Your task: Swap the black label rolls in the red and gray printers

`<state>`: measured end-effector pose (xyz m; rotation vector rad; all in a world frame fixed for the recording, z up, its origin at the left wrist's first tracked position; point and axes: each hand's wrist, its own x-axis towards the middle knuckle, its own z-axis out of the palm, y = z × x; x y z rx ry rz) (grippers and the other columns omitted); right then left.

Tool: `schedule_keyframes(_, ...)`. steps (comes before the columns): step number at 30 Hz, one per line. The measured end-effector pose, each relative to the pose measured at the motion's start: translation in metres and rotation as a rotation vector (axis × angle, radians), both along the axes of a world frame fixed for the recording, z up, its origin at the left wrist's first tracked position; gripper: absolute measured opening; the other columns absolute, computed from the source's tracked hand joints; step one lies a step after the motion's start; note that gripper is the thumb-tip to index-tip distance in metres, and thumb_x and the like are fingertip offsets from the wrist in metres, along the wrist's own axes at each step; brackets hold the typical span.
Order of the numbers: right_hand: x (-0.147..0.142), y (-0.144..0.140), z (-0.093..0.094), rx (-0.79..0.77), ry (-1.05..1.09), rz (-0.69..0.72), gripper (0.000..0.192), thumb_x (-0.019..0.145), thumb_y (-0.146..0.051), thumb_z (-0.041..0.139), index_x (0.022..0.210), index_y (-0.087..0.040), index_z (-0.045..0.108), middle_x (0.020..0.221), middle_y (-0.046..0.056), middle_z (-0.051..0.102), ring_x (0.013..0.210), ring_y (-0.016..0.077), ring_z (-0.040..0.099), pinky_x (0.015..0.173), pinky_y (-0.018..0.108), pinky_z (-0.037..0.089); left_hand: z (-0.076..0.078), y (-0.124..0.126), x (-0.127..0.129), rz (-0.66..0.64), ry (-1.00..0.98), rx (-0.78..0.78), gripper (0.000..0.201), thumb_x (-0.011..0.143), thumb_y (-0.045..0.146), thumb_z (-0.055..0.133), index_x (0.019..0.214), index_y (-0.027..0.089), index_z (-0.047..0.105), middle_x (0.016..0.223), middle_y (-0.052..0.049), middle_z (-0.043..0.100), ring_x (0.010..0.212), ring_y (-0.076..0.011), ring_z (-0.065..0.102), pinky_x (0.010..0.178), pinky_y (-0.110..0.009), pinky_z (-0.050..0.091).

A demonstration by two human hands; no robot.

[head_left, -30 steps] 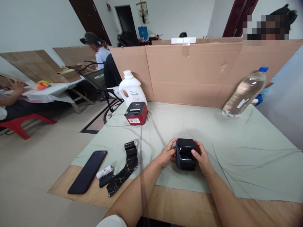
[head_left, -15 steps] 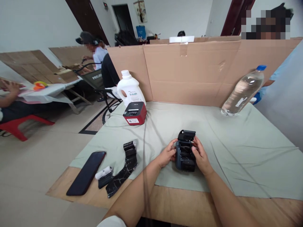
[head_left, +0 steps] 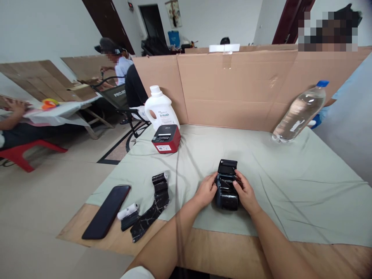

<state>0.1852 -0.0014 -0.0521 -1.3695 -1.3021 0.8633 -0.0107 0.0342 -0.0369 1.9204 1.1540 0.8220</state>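
Note:
A small dark portable printer [head_left: 228, 197] stands on the green cloth with its lid [head_left: 228, 167] tipped up at the far side. Something black and glossy shows inside its bay. My left hand [head_left: 207, 190] grips the printer's left side, fingers closed against the casing. On the opposite side, my right hand [head_left: 244, 190] holds the casing, its thumb at the edge of the bay. Left of my arms lies a black marbled strip [head_left: 154, 209] partly unwound from a roll. Beside it is a small white roll [head_left: 128, 211] with a dark strip.
A black phone [head_left: 106, 211] lies at the table's left edge. Farther back stand a red and black printer [head_left: 166, 142] and a white jug [head_left: 161, 109]. A clear bottle [head_left: 301, 112] leans on the cardboard screen [head_left: 232, 93]. Other people sit beyond and to the left.
The printer has turned slightly between my hands, and its lid now faces me more squarely. My left hand has come closer around its side; the right thumb has shifted a little left.

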Motion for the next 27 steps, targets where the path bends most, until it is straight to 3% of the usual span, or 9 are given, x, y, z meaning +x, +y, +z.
schedule_keyframes(3,-0.001,0.000,0.003,0.015,-0.031,-0.004,0.051,0.088,-0.048,0.051,0.130,-0.020,0.053,0.125,0.012,0.059,0.113,0.0235,0.056,0.097,0.043,0.047,0.002,0.001,0.000,0.026,0.024,0.042,0.055,0.076,0.005,0.044,0.129,0.016,0.056,0.129,-0.010,0.060,0.116,-0.0217,0.055,0.106,-0.041,0.042)
schedule_keyframes(9,0.001,0.003,0.009,0.039,-0.164,-0.028,0.033,0.084,-0.047,0.052,0.097,-0.021,0.069,0.128,0.013,0.054,0.120,0.0268,0.052,0.089,0.040,0.050,0.002,0.004,0.001,0.068,-0.017,-0.028,0.051,0.072,0.003,0.045,0.119,0.015,0.058,0.110,-0.008,0.064,0.082,-0.0146,0.059,0.087,-0.033,0.050)
schedule_keyframes(14,0.001,0.009,0.033,-0.057,-0.624,0.023,0.027,0.082,-0.034,0.054,0.100,-0.023,0.070,0.133,0.012,0.051,0.127,0.0303,0.044,0.101,0.047,0.040,0.000,0.006,0.000,0.096,-0.048,-0.092,0.050,0.070,0.001,0.045,0.116,0.016,0.056,0.109,-0.006,0.065,0.081,-0.0133,0.058,0.088,-0.031,0.049)
schedule_keyframes(18,-0.005,0.016,0.065,-0.161,-0.970,0.158,0.027,0.080,-0.035,0.061,0.101,-0.022,0.072,0.128,0.016,0.055,0.122,0.0350,0.045,0.097,0.048,0.039,-0.002,0.007,-0.001,0.096,-0.040,-0.102,0.051,0.070,0.001,0.045,0.117,0.016,0.056,0.106,-0.005,0.065,0.082,-0.0134,0.058,0.088,-0.031,0.048)
schedule_keyframes(22,-0.009,0.024,0.082,-0.233,-1.114,0.255,0.030,0.077,-0.041,0.067,0.101,-0.025,0.073,0.117,0.016,0.060,0.120,0.0374,0.044,0.093,0.049,0.038,-0.001,0.007,-0.001,0.089,-0.017,-0.103,0.050,0.072,0.002,0.044,0.118,0.016,0.056,0.101,-0.004,0.066,0.078,-0.0134,0.057,0.088,-0.032,0.048)
schedule_keyframes(27,-0.009,0.032,0.079,-0.278,-1.156,0.281,0.031,0.074,-0.046,0.069,0.098,-0.027,0.074,0.116,0.017,0.060,0.117,0.0400,0.044,0.088,0.053,0.039,0.002,0.006,-0.001,0.089,0.008,-0.072,0.048,0.071,0.002,0.045,0.115,0.016,0.059,0.100,-0.004,0.066,0.080,-0.0148,0.058,0.087,-0.032,0.048)
